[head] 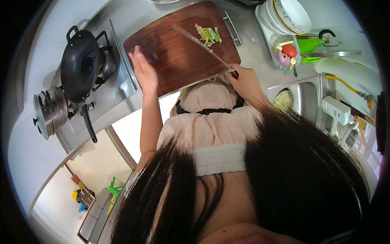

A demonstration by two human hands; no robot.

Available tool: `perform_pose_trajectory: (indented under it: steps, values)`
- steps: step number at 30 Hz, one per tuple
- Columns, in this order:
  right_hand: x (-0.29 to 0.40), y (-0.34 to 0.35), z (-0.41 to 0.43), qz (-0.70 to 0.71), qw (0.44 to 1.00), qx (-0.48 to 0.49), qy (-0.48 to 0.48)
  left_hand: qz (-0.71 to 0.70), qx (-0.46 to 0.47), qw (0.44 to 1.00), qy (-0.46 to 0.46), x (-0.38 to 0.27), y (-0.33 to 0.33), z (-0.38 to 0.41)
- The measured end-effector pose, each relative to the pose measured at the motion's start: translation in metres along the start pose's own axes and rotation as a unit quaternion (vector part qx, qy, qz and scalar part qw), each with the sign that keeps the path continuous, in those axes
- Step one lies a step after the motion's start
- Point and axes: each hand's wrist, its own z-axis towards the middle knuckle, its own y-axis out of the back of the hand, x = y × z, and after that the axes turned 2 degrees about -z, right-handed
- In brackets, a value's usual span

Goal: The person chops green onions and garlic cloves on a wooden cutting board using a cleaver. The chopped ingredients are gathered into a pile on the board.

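Observation:
A dark reddish wooden cutting board point(170, 58) lies on the metal counter before me. My right hand point(245, 80), at its near right corner, grips the handle of a kitchen knife point(198, 42), whose blade stretches over the board, seen nearly edge-on. Small pale bits cling near the blade's middle. Just beyond the blade are a small heap of chopped pale yellow pieces point(202, 34) and short green stalk pieces point(214, 35). My left hand point(144, 71) is raised at the board's left edge, empty, with its fingers extended.
On the left, a black wok point(79, 67) stands on the stove beside a lidded steel pot point(51, 111). At right are stacked bowls point(285, 16), a glass dish point(278, 62) with a tomato point(289, 50) and onion pieces, and a sink point(304, 94) holding a bowl of pale green shreds point(283, 101).

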Motion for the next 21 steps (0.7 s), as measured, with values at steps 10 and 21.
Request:
perform_pose_trajectory:
  steps: [10,21]
  values:
    - [-0.004,0.014,-0.005,-0.303,0.929,-0.090,0.192,0.217,0.294,0.926,-0.093,-0.054,-0.015,0.040]
    - [-0.004,0.022,0.000,-0.352,0.910,-0.099,0.196,0.380,0.429,0.810,-0.121,-0.051,-0.082,0.029]
